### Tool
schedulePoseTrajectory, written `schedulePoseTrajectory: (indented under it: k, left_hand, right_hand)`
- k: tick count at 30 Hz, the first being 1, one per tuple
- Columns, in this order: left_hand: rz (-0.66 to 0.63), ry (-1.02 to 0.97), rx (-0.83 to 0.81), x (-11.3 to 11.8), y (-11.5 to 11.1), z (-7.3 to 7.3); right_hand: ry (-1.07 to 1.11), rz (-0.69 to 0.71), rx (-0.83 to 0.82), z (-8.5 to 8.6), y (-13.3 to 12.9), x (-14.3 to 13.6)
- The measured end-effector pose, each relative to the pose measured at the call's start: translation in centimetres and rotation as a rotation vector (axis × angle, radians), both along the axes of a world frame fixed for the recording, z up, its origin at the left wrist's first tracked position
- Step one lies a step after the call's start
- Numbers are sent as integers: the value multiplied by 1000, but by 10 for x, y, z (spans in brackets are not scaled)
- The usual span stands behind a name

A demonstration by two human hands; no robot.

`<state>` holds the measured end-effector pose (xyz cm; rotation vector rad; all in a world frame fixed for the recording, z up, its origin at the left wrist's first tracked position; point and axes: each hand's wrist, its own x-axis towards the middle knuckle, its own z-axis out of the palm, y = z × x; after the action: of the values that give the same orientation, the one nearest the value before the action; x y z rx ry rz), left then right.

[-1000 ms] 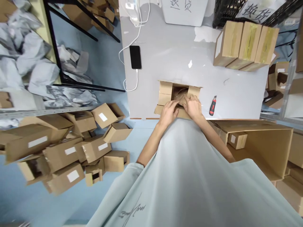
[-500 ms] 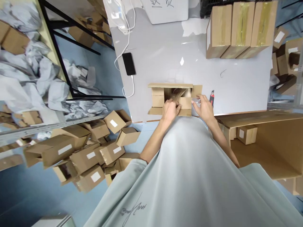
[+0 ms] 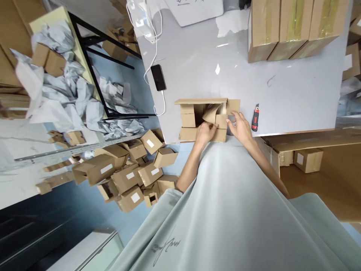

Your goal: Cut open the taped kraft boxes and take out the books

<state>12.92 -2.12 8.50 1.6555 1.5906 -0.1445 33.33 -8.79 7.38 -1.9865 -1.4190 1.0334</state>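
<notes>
At the left, a phone [image 3: 158,77] lies on the table [image 3: 191,67]. The open box [image 3: 187,119] sits at the table's near edge, between and beneath the fingers. The left hand [image 3: 205,133] reaches over its near flap beside brown paper [image 3: 210,114]; whether its fingers pinch anything I cannot tell. The right hand [image 3: 240,127], thumb and forefinger spread, is at the box's right end, near a cutter [image 3: 255,119].

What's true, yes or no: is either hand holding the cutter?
No, the cutter lies on the table, apart from both the left hand and right hand.
</notes>
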Motion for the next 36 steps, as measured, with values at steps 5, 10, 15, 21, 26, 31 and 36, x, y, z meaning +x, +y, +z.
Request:
schedulePoseTrajectory:
  k: [5,10,15,21,26,31,36]
  left_hand:
    - [120,-53,-143,-1,6,4]
    - [149,-246,-92,7,-6,24]
    - [-119,-525,-203,34,-17,40]
    - [52,-168,147,44,16,15]
    - [51,17,76,64,49,-20]
    - [-21,191,37,69,52,-15]
    - [-86,193,100,48,44,5]
  right_hand:
    - [57,21,4,-6,6,4]
    - [88,0,18,-5,9,6]
    - [30,13,22,-7,11,16]
    - [76,63,44,-14,10,30]
    - [70,57,58,-12,12,30]
    - [55,66,39,-8,11,29]
    - [63,64,18,-6,10,28]
